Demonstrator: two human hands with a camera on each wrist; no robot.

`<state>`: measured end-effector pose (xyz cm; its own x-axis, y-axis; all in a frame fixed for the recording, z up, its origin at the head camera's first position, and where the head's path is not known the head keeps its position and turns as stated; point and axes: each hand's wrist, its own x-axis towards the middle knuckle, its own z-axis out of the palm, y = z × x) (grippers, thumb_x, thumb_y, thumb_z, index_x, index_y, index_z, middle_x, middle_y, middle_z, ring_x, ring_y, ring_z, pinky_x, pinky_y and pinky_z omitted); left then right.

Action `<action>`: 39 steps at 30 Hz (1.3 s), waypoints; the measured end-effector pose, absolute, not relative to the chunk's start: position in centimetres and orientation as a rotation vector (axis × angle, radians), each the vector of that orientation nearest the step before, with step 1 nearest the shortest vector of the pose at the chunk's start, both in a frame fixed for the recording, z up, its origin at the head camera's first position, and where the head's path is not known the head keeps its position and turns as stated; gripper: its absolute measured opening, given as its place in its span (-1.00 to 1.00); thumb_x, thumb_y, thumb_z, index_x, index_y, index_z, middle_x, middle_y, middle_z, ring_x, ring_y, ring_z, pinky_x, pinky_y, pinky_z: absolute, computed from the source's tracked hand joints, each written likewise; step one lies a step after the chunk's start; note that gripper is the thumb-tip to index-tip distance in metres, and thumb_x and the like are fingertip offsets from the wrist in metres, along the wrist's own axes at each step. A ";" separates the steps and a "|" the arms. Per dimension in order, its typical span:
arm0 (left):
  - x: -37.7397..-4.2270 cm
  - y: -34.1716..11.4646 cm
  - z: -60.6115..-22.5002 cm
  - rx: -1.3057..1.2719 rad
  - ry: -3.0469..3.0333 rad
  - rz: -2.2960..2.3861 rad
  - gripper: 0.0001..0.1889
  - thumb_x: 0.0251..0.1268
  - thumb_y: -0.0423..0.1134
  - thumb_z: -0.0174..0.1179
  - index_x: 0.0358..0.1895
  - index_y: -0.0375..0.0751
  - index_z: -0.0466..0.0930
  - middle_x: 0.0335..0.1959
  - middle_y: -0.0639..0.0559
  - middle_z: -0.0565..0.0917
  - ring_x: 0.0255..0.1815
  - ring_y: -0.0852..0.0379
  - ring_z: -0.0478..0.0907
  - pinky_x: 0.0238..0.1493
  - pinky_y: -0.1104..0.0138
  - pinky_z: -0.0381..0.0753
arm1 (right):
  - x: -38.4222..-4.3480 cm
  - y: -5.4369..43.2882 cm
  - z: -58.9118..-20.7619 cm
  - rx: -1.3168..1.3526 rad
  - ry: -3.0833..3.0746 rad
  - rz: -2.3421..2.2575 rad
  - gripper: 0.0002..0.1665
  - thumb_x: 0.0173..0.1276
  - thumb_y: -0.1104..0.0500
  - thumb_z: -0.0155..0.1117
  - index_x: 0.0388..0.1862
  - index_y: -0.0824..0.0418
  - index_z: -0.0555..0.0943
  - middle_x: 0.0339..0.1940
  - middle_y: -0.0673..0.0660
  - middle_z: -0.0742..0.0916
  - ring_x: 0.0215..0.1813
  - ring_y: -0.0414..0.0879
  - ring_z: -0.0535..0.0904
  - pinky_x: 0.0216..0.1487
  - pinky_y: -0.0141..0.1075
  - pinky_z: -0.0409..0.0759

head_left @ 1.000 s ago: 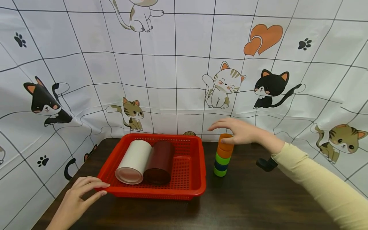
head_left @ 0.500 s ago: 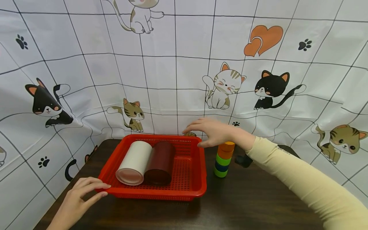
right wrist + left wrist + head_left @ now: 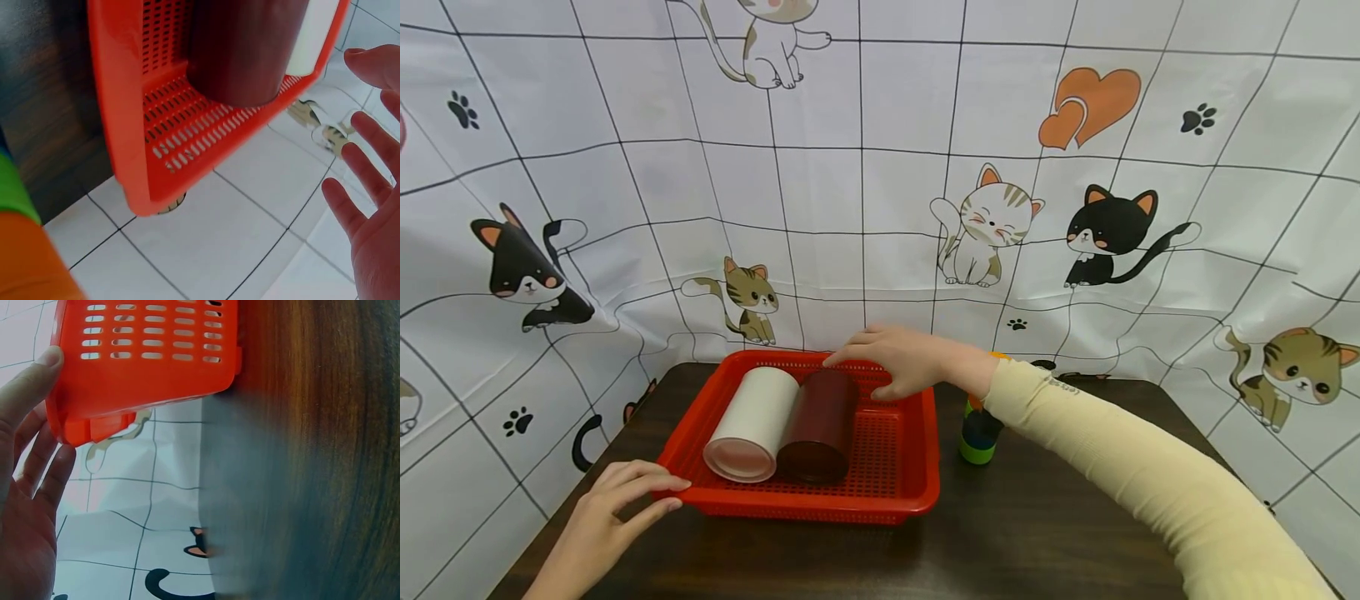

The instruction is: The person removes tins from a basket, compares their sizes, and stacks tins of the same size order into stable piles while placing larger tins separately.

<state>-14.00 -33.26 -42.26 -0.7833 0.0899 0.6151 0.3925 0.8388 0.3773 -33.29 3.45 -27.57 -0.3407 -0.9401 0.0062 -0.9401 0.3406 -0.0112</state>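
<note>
A red plastic basket [image 3: 805, 504] with slotted sides stands on the dark table. Inside lie a white cylinder [image 3: 756, 417] and a dark maroon cylinder [image 3: 820, 425], side by side. My left hand [image 3: 606, 517] pinches the basket's near left corner; in the left wrist view the thumb is on one side of the rim and the fingers on the other. Over the basket's back right part hovers my right hand [image 3: 895, 358], its fingers spread and holding nothing, close to the maroon cylinder's far end.
To the right of the basket stands a stack of coloured cups [image 3: 977, 450], orange, green and dark blue, partly hidden by the right sleeve. A white cat-print sheet [image 3: 865, 208] hangs behind the table [image 3: 1037, 517].
My right hand has moved left and slightly down, from beside the cup stack to over the basket. The left hand stays at the basket's corner.
</note>
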 end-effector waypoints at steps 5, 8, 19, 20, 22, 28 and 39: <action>-14.0 -33.4 -42.4 -0.374 -2.398 -0.656 -0.50 -0.24 -0.41 0.56 -0.20 0.28 0.74 -0.21 0.28 0.64 -0.07 0.56 0.26 -0.09 0.72 0.27 | -33.3 1.8 -28.5 -1.821 2.542 0.053 -0.13 0.25 0.07 0.40 0.51 -0.18 0.27 0.44 -0.04 0.47 0.39 -0.07 0.34 0.34 -0.13 0.45; -14.1 -33.4 -42.4 -0.391 -2.386 -0.650 -0.51 -0.25 -0.42 0.56 -0.20 0.24 0.75 -0.22 0.28 0.65 -0.08 0.56 0.27 -0.09 0.71 0.28 | -33.3 0.8 -29.2 -1.834 2.517 0.087 -0.10 0.24 0.04 0.43 0.52 -0.19 0.25 0.49 -0.06 0.42 0.44 -0.06 0.29 0.38 -0.12 0.43; -14.2 -33.6 -42.2 -0.428 -2.360 -0.652 -0.50 -0.28 -0.44 0.57 -0.22 0.24 0.75 -0.23 0.30 0.65 -0.09 0.54 0.28 -0.10 0.69 0.30 | -33.1 -2.1 -31.6 -1.911 2.366 0.141 0.04 0.11 0.01 0.50 0.54 -0.19 0.20 0.54 -0.05 0.35 0.54 -0.06 0.17 0.50 -0.11 0.31; -14.2 -33.6 -42.2 -0.430 -2.360 -0.655 -0.50 -0.28 -0.44 0.57 -0.22 0.23 0.76 -0.23 0.30 0.65 -0.09 0.54 0.29 -0.09 0.69 0.30 | -33.0 -2.3 -31.9 -1.911 2.348 0.146 0.06 0.09 0.00 0.51 0.54 -0.20 0.19 0.55 -0.04 0.34 0.54 -0.05 0.16 0.50 -0.10 0.31; -14.3 -33.6 -42.2 -0.432 -2.367 -0.663 -0.51 -0.28 -0.44 0.57 -0.22 0.21 0.76 -0.23 0.31 0.65 -0.09 0.54 0.29 -0.10 0.69 0.30 | -32.9 -2.6 -32.4 -1.906 2.323 0.175 0.11 0.06 -0.02 0.54 0.55 -0.22 0.16 0.56 -0.04 0.31 0.55 -0.04 0.15 0.49 -0.09 0.31; -14.4 -33.5 -42.0 -0.414 -2.402 -0.662 -0.51 -0.26 -0.40 0.57 -0.22 0.27 0.75 -0.25 0.34 0.64 -0.09 0.56 0.28 -0.11 0.70 0.31 | -32.7 -3.3 -33.6 -1.903 2.278 0.310 0.19 0.02 -0.09 0.58 0.57 -0.26 0.10 0.57 -0.08 0.28 0.57 -0.05 0.12 0.54 -0.05 0.24; -14.4 -33.7 -42.2 -0.434 -2.387 -0.664 -0.51 -0.27 -0.43 0.57 -0.22 0.22 0.76 -0.24 0.34 0.64 -0.10 0.55 0.29 -0.11 0.68 0.31 | -32.4 -4.0 -35.2 -1.996 2.261 0.517 0.25 -0.05 -0.16 0.60 0.56 -0.23 0.08 0.58 -0.09 0.27 0.62 -0.03 0.11 0.61 -0.09 0.10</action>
<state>-14.40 -33.66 -42.22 -0.7565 0.1415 0.6385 0.4508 0.8201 0.3523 -32.37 -4.00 -35.21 -0.1472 -0.9487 -0.2799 -0.9760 0.0934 0.1966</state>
